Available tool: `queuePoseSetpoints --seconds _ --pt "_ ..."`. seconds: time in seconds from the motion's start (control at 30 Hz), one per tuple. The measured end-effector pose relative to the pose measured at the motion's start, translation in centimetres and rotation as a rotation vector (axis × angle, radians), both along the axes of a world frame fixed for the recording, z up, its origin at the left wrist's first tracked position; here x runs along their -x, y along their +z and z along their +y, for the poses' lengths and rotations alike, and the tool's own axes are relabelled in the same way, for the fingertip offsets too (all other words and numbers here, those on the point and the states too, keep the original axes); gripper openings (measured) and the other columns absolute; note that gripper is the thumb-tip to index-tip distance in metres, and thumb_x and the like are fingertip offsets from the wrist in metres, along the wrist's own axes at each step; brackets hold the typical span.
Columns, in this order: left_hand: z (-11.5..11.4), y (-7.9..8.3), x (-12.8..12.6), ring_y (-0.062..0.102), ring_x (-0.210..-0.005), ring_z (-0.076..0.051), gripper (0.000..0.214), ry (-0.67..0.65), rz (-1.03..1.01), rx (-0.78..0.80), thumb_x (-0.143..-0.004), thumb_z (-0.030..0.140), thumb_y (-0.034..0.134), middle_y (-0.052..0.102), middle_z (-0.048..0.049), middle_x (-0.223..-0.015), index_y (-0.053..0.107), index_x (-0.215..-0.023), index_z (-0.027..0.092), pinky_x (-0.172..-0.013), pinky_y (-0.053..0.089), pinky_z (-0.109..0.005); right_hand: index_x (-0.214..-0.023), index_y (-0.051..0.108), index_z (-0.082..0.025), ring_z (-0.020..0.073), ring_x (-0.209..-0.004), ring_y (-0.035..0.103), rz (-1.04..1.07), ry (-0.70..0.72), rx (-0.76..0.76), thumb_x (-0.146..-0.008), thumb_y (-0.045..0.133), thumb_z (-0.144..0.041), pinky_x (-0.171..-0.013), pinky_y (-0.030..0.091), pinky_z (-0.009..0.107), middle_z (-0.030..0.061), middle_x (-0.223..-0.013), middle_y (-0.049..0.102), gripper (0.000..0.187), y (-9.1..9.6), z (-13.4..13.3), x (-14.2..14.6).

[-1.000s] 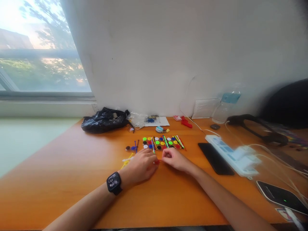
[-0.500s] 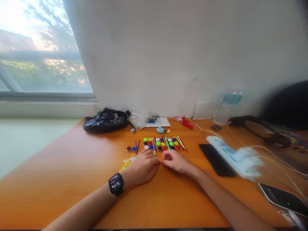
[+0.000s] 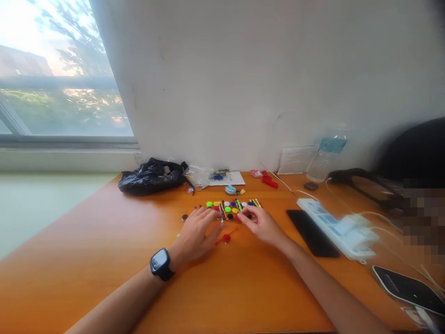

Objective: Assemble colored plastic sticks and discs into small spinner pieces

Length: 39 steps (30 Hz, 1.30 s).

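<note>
Rows of small coloured discs and thin coloured sticks (image 3: pixel 231 208) lie on the orange table (image 3: pixel 104 260) in front of me. My left hand (image 3: pixel 199 232), with a black watch on its wrist, lies open and spread, its fingertips at the left end of the rows. My right hand (image 3: pixel 261 226) reaches the right part of the rows, its fingertips pinched together at a small dark disc (image 3: pixel 249 216). A red stick with a red disc on it (image 3: pixel 225 238) lies loose on the table between the two hands.
A black plastic bag (image 3: pixel 151 176), a paper sheet (image 3: pixel 229 177) and a red piece (image 3: pixel 270 180) lie by the wall. To the right are a black phone (image 3: pixel 312 232), a white power strip (image 3: pixel 335 226) with cables, a water bottle (image 3: pixel 326 160) and another phone (image 3: pixel 405 287).
Both hands let go of the red stick and disc, which now lies on the table. They moved forward to the rows of discs, the left hand spreading open.
</note>
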State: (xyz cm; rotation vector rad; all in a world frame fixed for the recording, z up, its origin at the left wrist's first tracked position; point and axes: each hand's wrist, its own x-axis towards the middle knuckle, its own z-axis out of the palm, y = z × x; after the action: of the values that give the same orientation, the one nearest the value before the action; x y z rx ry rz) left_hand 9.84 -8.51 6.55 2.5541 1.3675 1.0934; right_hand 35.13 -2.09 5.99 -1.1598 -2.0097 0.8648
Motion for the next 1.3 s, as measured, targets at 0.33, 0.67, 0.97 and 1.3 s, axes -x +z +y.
queuePoseSetpoints --seconds 0.33,0.67,0.97,1.3 --pt "0.9 0.7 2.0 0.065 -0.099 -0.025 0.029 0.18 -0.166 0.042 -0.112 0.039 0.039 0.072 -0.0057 -0.102 0.064 -0.108 0.024 -0.087 0.048 -0.038 -0.094 0.07 -0.02 0.0197 -0.075 0.057 -0.041 0.183 -0.01 -0.106 0.046 -0.055 -0.068 0.042 0.03 0.0045 -0.086 0.069 0.044 1.1 -1.8 0.7" --pt "0.8 0.7 1.7 0.061 -0.092 -0.024 0.032 0.147 -0.131 0.052 -0.112 0.038 0.039 0.069 -0.0061 -0.095 0.065 -0.101 0.023 -0.082 0.047 -0.038 -0.085 0.071 -0.018 0.02 -0.073 0.056 0.077 0.03 -0.036 -0.104 0.046 -0.058 -0.067 0.043 0.031 0.0055 -0.08 0.067 0.05 1.2 -0.7 0.2" --pt "1.1 0.5 1.6 0.053 -0.077 -0.021 0.037 0.101 -0.051 0.023 -0.11 0.035 0.043 0.063 -0.0041 -0.081 0.054 -0.077 0.022 -0.071 0.042 -0.033 -0.116 0.077 -0.024 0.0162 -0.063 0.05 -0.136 0.157 -0.054 -0.098 0.061 -0.038 -0.06 0.037 0.027 -0.0004 -0.072 0.064 0.029 -0.1 -1.5 0.6" --pt "1.8 0.5 2.5 0.055 -0.072 -0.02 0.046 0.208 -0.064 0.064 -0.11 0.041 0.039 0.058 -0.0024 -0.071 0.047 -0.069 0.022 -0.068 0.041 -0.032 -0.086 0.077 -0.021 0.0146 -0.062 0.052 -0.264 0.241 -0.059 -0.093 0.069 -0.037 -0.057 0.033 0.026 -0.0004 -0.068 0.062 0.019 0.0 -2.0 0.8"
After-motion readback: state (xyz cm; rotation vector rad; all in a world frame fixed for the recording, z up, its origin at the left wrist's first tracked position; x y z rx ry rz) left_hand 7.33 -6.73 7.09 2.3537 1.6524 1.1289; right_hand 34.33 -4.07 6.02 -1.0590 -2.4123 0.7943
